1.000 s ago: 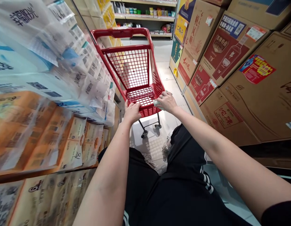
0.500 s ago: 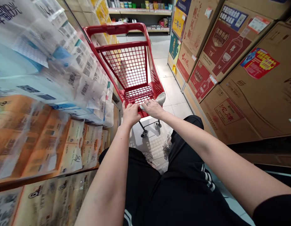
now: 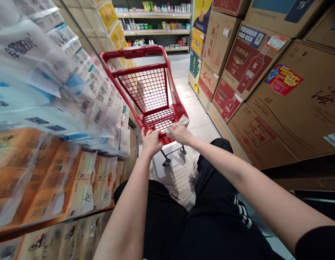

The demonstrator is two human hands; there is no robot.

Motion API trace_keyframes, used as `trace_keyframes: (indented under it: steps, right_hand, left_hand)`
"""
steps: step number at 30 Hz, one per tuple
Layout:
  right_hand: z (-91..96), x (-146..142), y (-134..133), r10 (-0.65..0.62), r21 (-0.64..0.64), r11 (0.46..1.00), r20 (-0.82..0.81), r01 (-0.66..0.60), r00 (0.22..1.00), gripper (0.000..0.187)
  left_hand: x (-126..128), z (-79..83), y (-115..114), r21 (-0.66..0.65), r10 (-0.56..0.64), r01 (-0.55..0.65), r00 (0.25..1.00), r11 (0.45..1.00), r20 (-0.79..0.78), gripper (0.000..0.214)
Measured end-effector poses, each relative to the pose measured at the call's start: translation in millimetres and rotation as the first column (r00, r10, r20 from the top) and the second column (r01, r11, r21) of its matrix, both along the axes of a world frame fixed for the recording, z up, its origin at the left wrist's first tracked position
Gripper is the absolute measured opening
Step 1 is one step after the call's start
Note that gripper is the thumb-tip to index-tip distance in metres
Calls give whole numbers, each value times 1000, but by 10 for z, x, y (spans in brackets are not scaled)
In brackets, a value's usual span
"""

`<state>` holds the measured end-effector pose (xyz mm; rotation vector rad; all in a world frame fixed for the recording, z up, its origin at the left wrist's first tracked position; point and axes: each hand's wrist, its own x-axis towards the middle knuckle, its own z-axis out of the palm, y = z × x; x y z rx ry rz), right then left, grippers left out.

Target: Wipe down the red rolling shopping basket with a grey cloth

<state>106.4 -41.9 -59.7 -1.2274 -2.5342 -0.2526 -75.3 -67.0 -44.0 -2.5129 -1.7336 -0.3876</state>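
Note:
A red shopping cart [image 3: 134, 53] with a grid basket stands in front of me, its nearer low end by my knees. My left hand [image 3: 151, 144] is closed over that near rim, fingers bent across the edge. Further right on the same rim, my right hand [image 3: 181, 134] presses a pale, crumpled cloth [image 3: 184, 120] against the plastic. Part of the cloth sticks out past the fingers at the cart's right corner; the rest is hidden under the palm. A ring shows on a right-hand finger.
Stacked tissue packs [image 3: 102, 108] line the left side close to the cart. Cardboard boxes [image 3: 278, 119] are piled on the right. A shelf [image 3: 156, 32] with bottles and tubes crosses the far end. Dark cart wheels [image 3: 166, 162] rest on the tiled floor.
The view has tilted up a little, so everything sits lower in the picture. My right hand has slid slightly right along the rim with the cloth. My left hand keeps its hold.

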Motion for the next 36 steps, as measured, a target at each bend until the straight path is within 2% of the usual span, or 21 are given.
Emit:
trace_keyframes:
  steps: [2, 4, 7, 10, 13, 15, 17, 18, 20, 22, 25, 30, 33, 36]
  right_hand:
    - [-5, -191, -61, 18, 15, 1000, -16, -18, 1000, 37]
    - [18, -191, -56, 87, 39, 995, 11, -88, 996, 38]
    - [72, 170, 45, 166, 44, 985, 69, -169, 984, 39]
    - [115, 656, 171, 160, 48, 985, 96, -165, 982, 35]
    - [131, 815, 196, 118, 53, 991, 84, -122, 989, 33]
    - [120, 648, 123, -6, 38, 999, 13, 5, 1000, 36]
    - [96, 338, 7, -151, 4, 988, -76, 151, 986, 39]
    - [84, 174, -50, -183, -9, 983, -104, 183, 978, 39]
    - [72, -77, -132, -198, 7, 980, -133, 200, 971, 38]
    - [91, -139, -144, -129, 11, 991, -125, 131, 984, 38]
    - [165, 125, -26, -16, -11, 1000, -54, 16, 998, 35]
    - [244, 685, 274, -21, -30, 999, 45, 23, 999, 33]
    - [225, 777, 390, -85, -43, 995, 25, 86, 996, 35]
    - [191, 831, 476, -122, -89, 989, -33, 119, 992, 39]
  left_hand:
    - [-25, 2, -26, 7, -12, 12, 1000, 1000, -9, 23]
    - [-64, 9, -47, 6, -39, 39, 999, 999, -8, 24]
    - [-105, 21, -63, -14, -64, 64, 998, 998, 3, 28]
    - [-79, 25, -66, -32, -65, 65, 998, 997, 8, 31]
    - [16, 23, -64, -22, -50, 50, 999, 999, 12, 30]
    - [91, 21, -61, -12, -25, 25, 1000, 1000, 17, 29]
    - [149, 18, -62, -8, -17, 17, 1000, 1000, 19, 28]
    - [166, 16, -64, -5, -20, 20, 1000, 1000, 18, 28]
    - [170, 12, -75, 7, -35, 35, 999, 999, 10, 26]
    - [140, 12, -91, 18, -56, 56, 998, 998, 6, 27]
    - [90, 18, -110, 9, -86, 86, 996, 996, 16, 32]
    - [180, 54, -117, -33, -100, 101, 994, 994, 30, 39]
    - [248, 104, -128, -31, -132, 134, 990, 991, 40, 51]
    - [208, 157, -118, 23, -107, 107, 994, 994, 16, 55]
